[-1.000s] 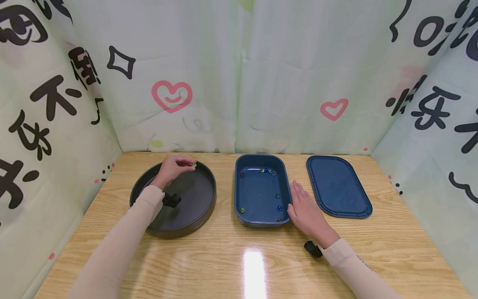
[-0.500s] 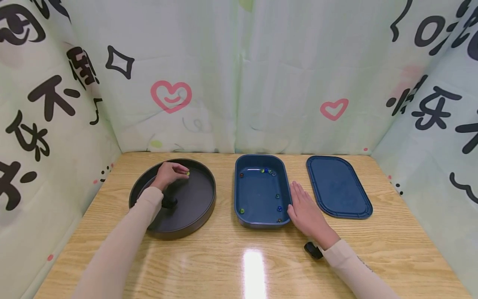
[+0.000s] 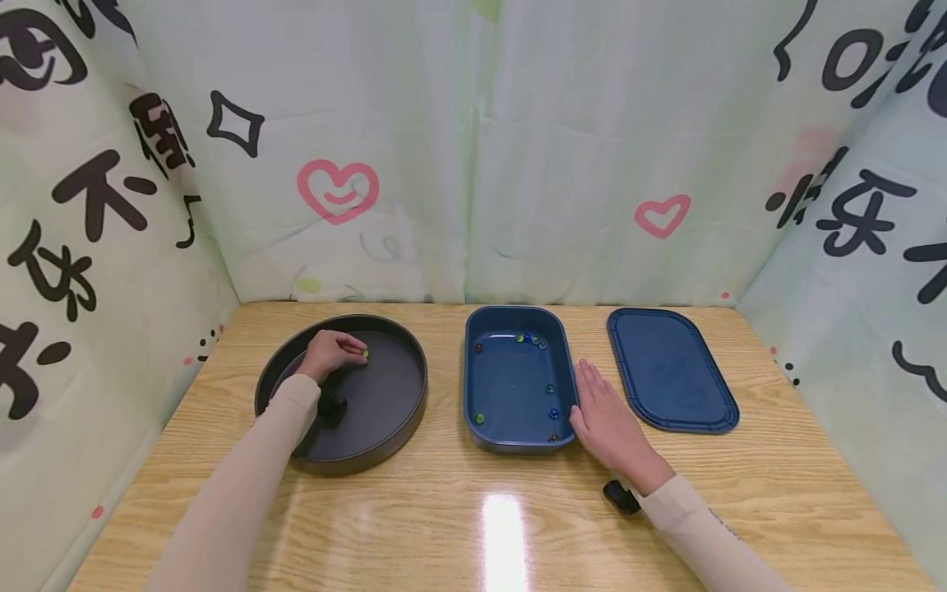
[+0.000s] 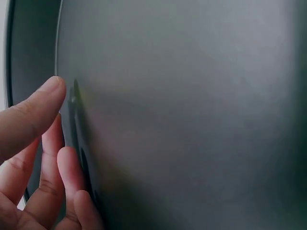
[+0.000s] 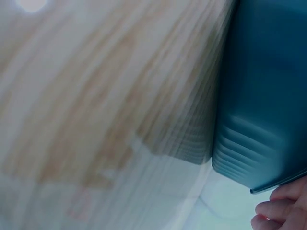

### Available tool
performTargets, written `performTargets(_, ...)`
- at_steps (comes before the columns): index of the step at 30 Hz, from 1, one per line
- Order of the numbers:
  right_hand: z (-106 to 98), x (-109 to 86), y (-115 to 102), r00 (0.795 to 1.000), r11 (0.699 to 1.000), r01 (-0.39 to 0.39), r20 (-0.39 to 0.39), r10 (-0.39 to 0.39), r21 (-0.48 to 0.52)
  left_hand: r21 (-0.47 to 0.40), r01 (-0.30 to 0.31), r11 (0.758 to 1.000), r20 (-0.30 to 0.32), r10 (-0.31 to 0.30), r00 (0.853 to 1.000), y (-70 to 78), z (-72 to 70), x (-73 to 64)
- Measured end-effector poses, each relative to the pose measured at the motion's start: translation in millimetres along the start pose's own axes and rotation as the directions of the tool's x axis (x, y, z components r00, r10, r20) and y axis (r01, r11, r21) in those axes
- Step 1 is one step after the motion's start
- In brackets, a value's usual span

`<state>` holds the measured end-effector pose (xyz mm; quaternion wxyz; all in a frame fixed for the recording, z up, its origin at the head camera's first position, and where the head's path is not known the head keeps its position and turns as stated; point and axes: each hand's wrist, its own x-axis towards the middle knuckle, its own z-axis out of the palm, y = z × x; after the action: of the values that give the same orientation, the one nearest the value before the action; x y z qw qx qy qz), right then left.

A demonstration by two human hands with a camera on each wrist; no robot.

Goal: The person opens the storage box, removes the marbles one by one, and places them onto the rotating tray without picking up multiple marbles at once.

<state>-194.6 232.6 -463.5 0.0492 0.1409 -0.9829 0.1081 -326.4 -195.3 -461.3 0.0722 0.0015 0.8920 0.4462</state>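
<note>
In the head view my left hand (image 3: pixel 330 355) is over the round dark pan (image 3: pixel 388 395), pinching a small yellow-green marble (image 3: pixel 366 353) between its fingertips. The left wrist view shows thumb and fingers (image 4: pixel 50 184) near the dark pan surface; the marble cannot be made out there. My right hand (image 3: pixel 610 423) lies with straight fingers along the right side of the blue rectangular box (image 3: pixel 510 390), touching its wall. Several glass marbles lie spread on the box floor, among them a green marble (image 3: pixel 479 418) and a blue marble (image 3: pixel 554 413).
A blue lid (image 3: pixel 672 370) lies flat to the right of the box. Everything stands on a wooden table (image 3: pixel 414 518). Printed curtains (image 3: pixel 473 164) close off the back and both sides. Black wrist cameras sit on both wrists.
My left hand has moved left and nearer to me within the pan, carrying the marble. The right hand and the box have stayed in place.
</note>
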Motion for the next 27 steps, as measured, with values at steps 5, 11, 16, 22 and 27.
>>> performTargets(5, -0.2, -0.3, 0.0, 1.000, 1.000, -0.001, -0.003, 0.001, 0.007, 0.039, -0.008, 0.999, -0.004, 0.008, 1.000, -0.3, -0.5, 0.3)
performTargets(11, -0.9, 0.3, -0.6, 1.000, 1.000, 0.001, 0.001, -0.001, 0.004, 0.068, -0.009, 0.998, 0.004, 0.008, 1.000, -1.4, -1.6, 1.7)
performTargets(16, -2.1, 0.5, -2.0, 1.000, 1.000, 0.001, 0.005, -0.001, 0.010, 0.096, -0.027, 0.995, 0.036, 0.024, 0.999, -2.1, -3.3, 2.3)
performTargets(22, -2.9, 0.0, -1.8, 1.000, 1.000, -0.002, 0.006, 0.002, 0.014, 0.163, -0.020, 0.986, 0.057, 0.011, 0.998, 3.6, -9.8, -1.0)
performTargets(27, -2.2, -0.1, -1.0, 1.000, 1.000, -0.002, 0.006, 0.001, 0.011, 0.175, -0.029, 0.984, 0.065, 0.018, 0.998, 9.6, -18.8, -5.4)
